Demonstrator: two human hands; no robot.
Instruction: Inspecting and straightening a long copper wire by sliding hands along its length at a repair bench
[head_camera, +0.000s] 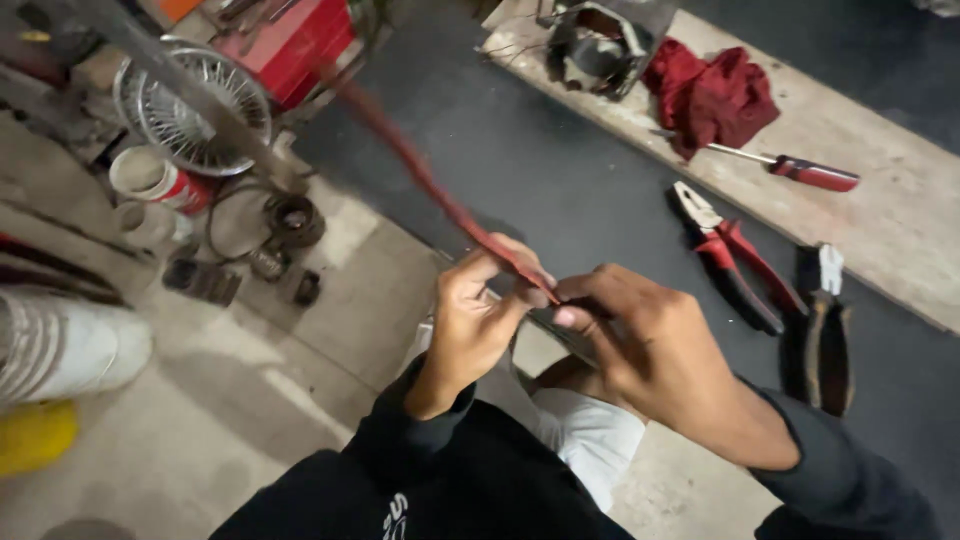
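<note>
While both hands (560, 320) pinch it, thin red strip (430, 185) stretches taut.

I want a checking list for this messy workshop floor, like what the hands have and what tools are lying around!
Surface: dark mat on a pale concrete floor; wooden plank along the mat's far side.
Job's things: thin red strip, blurred, pinched at its near end by both hands.
Clutter: red cloth, red-handled screwdriver, red pliers, dark pliers, wire fan guard, red and white can.
Grippers: left hand and right hand both closed on the strip.
Cables: thin dark wire loop beside the can.
Surroundings: red toolbox; white drum.
</note>
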